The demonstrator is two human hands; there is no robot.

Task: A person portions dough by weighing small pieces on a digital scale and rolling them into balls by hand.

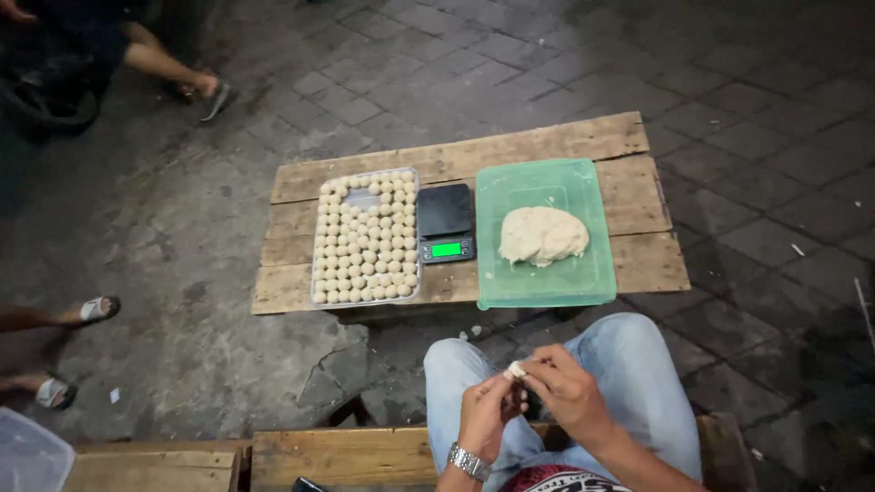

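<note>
At the far left we see other people's feet in sandals point(96, 310) on the paved ground. Further right stands a low wooden pallet point(547, 141), and on it a clear tray point(319, 273) nearly filled with rows of small dough balls point(365, 241) (one patch near its top is bare). Just beside the tray sits a black scale point(446, 223) with a lit green display, then a green lid point(510, 287) bearing a dough lump point(542, 235). Nearer to us, above our jeans, our left hand point(483, 415), a watch point(468, 462) on its wrist, and our right hand point(567, 390) meet, fingers curled, pinching a small dough piece point(517, 370) between their fingertips, well apart from the pallet.
</note>
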